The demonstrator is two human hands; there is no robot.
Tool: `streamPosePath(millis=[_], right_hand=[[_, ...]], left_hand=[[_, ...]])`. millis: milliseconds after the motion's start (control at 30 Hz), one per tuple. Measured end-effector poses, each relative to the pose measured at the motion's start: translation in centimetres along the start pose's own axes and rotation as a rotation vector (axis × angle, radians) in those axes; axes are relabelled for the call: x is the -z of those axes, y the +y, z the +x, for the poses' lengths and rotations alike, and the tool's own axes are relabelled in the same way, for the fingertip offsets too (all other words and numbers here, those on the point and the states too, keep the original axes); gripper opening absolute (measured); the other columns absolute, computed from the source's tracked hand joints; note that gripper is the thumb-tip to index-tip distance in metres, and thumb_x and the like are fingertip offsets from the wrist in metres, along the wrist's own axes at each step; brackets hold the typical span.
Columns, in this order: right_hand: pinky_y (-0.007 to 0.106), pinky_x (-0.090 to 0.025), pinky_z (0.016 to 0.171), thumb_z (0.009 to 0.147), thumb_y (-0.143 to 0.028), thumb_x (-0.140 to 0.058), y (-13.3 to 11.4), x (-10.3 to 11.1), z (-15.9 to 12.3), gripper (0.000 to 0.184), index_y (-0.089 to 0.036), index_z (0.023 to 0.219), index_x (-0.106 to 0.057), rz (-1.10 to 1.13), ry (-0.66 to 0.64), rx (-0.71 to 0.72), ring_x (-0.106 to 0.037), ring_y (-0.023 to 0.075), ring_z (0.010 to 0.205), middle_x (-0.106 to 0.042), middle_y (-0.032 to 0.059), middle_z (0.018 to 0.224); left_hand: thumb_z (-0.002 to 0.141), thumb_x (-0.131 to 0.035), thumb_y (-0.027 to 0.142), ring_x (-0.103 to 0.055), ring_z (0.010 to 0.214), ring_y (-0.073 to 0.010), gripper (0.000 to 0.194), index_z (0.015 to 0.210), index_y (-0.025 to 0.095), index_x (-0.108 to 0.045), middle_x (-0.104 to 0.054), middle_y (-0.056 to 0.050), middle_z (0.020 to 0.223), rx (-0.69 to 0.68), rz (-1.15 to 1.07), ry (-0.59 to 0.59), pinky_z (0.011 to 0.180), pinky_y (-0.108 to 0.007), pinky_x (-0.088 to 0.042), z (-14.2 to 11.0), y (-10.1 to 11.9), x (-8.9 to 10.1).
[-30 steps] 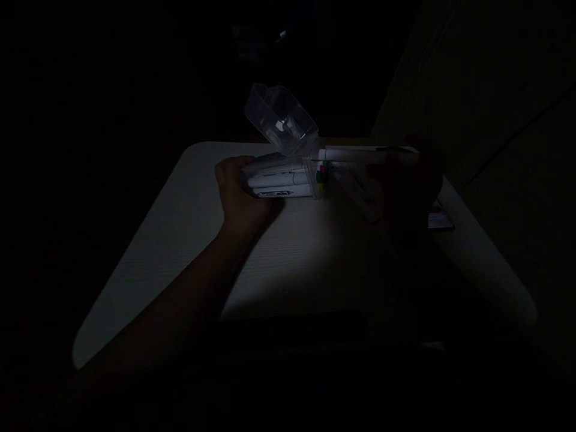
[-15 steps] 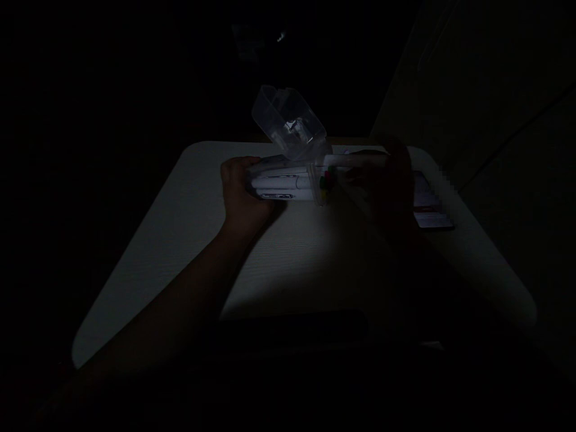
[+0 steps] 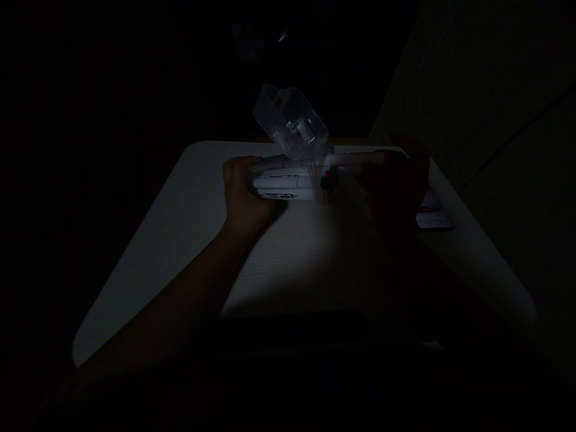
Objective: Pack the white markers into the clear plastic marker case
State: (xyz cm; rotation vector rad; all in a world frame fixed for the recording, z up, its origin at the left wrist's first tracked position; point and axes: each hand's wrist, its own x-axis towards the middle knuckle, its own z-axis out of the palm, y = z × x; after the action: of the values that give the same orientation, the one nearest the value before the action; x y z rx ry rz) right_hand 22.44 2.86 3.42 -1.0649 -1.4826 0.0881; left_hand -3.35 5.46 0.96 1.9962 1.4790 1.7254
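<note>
In dim light, my left hand (image 3: 243, 189) is closed around the back end of a clear plastic case (image 3: 318, 186) lying on its side. Several white markers (image 3: 283, 183) lie inside it, with green, red and yellow ends (image 3: 327, 181) showing at its mouth. The case's clear lid (image 3: 292, 123) hangs open at the far side. One white marker (image 3: 353, 159) with a reddish outer end sticks out of the mouth to the right. My right hand (image 3: 398, 180), very dark, is at this marker's outer end, its fingers seemingly closed on it; deep shadow hides most of them.
A pale table (image 3: 180, 240) with rounded corners lies under both hands. At its right side a phone-like flat object (image 3: 434, 217) lies partly behind my right hand. A dark bar (image 3: 292, 324) runs along the near edge. A thin cable (image 3: 517, 135) hangs at right.
My right hand has shifted a little to the right, showing the marker's reddish end and covering more of the phone-like object. The left hand and the case have barely moved.
</note>
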Motion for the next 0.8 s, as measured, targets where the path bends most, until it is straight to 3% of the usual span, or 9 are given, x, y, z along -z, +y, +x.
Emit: streamPosePath(millis=[67,133,367,500,667,800], right_hand=[[0.038,-0.064,0.076,0.090,-0.063,-0.058,-0.4,-0.2,-0.2,0.049,-0.032,0.127,-0.050,0.052,0.079,-0.016,-0.071,0.0207,0.095,-0.063,0.0059,0.114],[0.038,-0.064,0.077,0.092,-0.062,-0.057,-0.6,-0.5,-0.3,0.046,-0.032,0.126,-0.052,0.061,0.063,-0.014,-0.072,0.0204,0.094,-0.065,0.0052,0.110],[0.039,-0.063,0.090,0.098,-0.064,-0.046,-1.9,-0.5,-0.2,0.048,-0.026,0.121,-0.064,0.075,-0.209,-0.044,-0.071,0.0227,0.112,-0.072,0.0070,0.125],[0.041,-0.056,0.108,0.099,-0.060,-0.047,-2.6,-0.1,-0.2,0.045,-0.029,0.124,-0.068,0.050,-0.337,-0.048,-0.066,0.0221,0.125,-0.070,0.0048,0.133],[0.046,-0.046,0.121,0.097,-0.063,-0.047,-2.1,-0.6,-0.2,0.056,-0.030,0.141,-0.059,0.069,-0.439,-0.001,-0.052,0.0243,0.143,-0.058,0.0021,0.152],[0.044,-0.036,0.129,0.098,-0.062,-0.046,-1.8,-0.9,-0.3,0.061,-0.032,0.151,-0.048,0.044,-0.522,-0.004,-0.043,0.0223,0.151,-0.048,-0.0015,0.161]], left_hand=[[0.057,-0.086,0.018,-0.057,0.119,-0.0309,0.059,0.109,0.021,-0.058,-0.056,-0.009,0.119,0.007,-0.011,-0.005,0.103,-0.049,-0.050,0.0,0.0,-0.1],[0.058,-0.086,0.020,-0.057,0.120,-0.0315,0.054,0.105,0.021,-0.059,-0.056,-0.009,0.119,0.012,-0.017,-0.008,0.104,-0.049,-0.049,0.0,0.0,0.0],[0.059,-0.089,0.030,-0.057,0.118,-0.0315,0.054,0.104,0.019,-0.061,-0.056,-0.010,0.118,0.003,-0.056,-0.008,0.102,-0.049,-0.049,0.0,-0.1,0.2],[0.052,-0.088,0.022,-0.059,0.114,-0.0304,0.066,0.111,0.019,-0.061,-0.056,-0.010,0.118,-0.020,-0.043,0.031,0.098,-0.047,-0.052,0.0,-0.5,0.0],[0.054,-0.090,0.022,-0.058,0.116,-0.0305,0.065,0.111,0.021,-0.059,-0.057,-0.010,0.119,-0.019,-0.030,0.031,0.101,-0.046,-0.050,0.0,-0.6,-0.1],[0.053,-0.091,0.022,-0.056,0.118,-0.0315,0.069,0.114,0.022,-0.059,-0.055,-0.010,0.122,-0.006,-0.057,0.030,0.104,-0.048,-0.049,-0.1,-0.8,-0.2]])
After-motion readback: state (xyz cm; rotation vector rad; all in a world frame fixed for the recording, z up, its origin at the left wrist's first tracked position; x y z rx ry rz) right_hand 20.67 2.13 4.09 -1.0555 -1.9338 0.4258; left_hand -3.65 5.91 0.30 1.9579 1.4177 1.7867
